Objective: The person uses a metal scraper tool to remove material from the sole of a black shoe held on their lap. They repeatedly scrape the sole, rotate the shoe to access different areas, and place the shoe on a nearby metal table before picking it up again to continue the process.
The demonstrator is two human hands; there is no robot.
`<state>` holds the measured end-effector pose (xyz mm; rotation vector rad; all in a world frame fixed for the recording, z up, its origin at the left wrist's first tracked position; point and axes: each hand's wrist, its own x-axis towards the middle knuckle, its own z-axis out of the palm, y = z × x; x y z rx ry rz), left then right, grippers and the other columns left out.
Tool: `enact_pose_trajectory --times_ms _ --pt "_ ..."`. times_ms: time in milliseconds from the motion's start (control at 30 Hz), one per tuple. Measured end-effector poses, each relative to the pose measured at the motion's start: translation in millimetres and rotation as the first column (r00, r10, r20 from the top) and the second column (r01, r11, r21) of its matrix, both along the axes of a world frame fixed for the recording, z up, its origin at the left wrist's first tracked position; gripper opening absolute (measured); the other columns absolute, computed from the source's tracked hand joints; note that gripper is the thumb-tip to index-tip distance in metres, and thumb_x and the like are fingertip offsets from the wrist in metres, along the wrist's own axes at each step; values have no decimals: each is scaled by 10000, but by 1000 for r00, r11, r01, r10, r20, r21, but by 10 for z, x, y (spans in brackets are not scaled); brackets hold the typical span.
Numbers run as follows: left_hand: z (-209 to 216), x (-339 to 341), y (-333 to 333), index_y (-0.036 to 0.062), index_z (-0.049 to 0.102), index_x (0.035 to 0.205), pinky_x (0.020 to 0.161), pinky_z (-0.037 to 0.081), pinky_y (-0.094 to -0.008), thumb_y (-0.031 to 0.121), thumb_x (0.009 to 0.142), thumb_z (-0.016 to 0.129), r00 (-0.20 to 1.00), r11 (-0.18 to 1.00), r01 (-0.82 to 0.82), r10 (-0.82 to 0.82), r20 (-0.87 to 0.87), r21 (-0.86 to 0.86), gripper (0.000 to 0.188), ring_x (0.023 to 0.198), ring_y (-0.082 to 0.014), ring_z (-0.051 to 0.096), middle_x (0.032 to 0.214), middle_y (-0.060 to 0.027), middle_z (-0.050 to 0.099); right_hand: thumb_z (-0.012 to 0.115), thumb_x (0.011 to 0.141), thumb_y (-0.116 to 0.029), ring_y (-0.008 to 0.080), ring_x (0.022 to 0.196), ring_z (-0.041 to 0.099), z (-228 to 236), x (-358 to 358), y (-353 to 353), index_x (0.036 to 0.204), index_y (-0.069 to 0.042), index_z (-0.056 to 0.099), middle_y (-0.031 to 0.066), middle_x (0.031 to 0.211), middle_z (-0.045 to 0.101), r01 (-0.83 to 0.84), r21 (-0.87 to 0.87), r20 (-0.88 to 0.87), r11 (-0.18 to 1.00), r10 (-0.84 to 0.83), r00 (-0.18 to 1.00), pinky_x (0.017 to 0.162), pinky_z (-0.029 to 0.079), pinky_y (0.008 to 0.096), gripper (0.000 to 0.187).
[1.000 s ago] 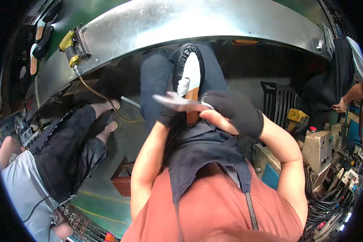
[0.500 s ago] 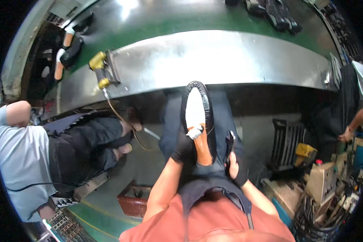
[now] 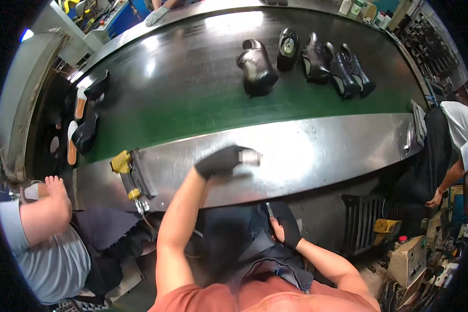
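My left hand (image 3: 224, 161), in a dark glove with white wrapping at the fingers, reaches over the metal ledge (image 3: 348, 138). Motion blurs its fingers, but no shoe is in it. Farther forward, a glossy black shoe (image 3: 258, 70) rests on the dark green-black work surface (image 3: 192, 104). My right hand (image 3: 287, 226), gloved with a bare thumb showing, is low over my lap. It is closed around a slim metal tool (image 3: 269, 209) that looks like pincers; its head is hard to make out.
A yellow air tool (image 3: 121, 162) with a hose lies on the ledge. Several black shoes (image 3: 343, 70) stand at the far right; others (image 3: 86, 132) lie at the left. Co-workers sit at left (image 3: 57, 260) and right (image 3: 452, 140); another's gloved hand (image 3: 156, 15) is at the far edge.
My left hand has moved forward from my lap and let go of the upturned shoe. A black shoe now rests on the surface ahead. My right hand keeps its tool. The view has tilted up.
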<state>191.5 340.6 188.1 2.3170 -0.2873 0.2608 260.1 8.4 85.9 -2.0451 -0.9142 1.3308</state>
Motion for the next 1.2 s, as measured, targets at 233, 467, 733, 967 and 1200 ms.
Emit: enact_pose_trajectory --times_ms 233,467,733,967,1200 --pt "-123 -1259 -1226 -26 648 1134 935 467 -333 177 922 621 716 489 -338 -422 -557 -804 295 1055 -183 603 1124 -90 675 311 977 -491 192 566 620 143 -39 6 751 -31 685 77 564 632 -17 -242 -111 970 -10 994 679 494 330 634" --pt "-1025 -2449 -2469 21 608 1213 920 437 -289 292 955 580 521 515 -589 -347 -780 -623 376 1029 -108 548 1084 -21 645 389 969 -509 173 476 588 251 -357 -237 889 40 642 111 584 621 -28 -230 -221 973 -25 975 517 486 302 609" --pt "-591 -2343 -2498 61 531 1236 761 520 -326 445 997 434 599 178 -672 -440 -669 -719 462 883 -197 648 1053 -102 638 473 952 -488 224 471 622 306 -555 -308 760 35 615 120 543 591 -70 -182 -94 981 54 994 455 490 336 575" --pt "-817 -2462 -2528 64 292 1475 999 420 -430 586 945 405 873 -227 -461 -290 -392 -858 752 1248 -320 502 1422 -197 442 447 955 -500 227 447 604 -266 -499 -413 790 67 633 147 557 598 -35 -71 -224 997 18 975 468 498 338 618" --pt "-881 -2287 -2444 83 215 1499 1035 394 -473 585 952 386 845 -249 -471 -404 -351 -846 762 1266 -341 482 1480 -191 368 462 945 -507 241 470 596 -460 -413 -474 1103 32 569 181 686 610 187 -188 -350 964 -244 905 406 478 351 571"
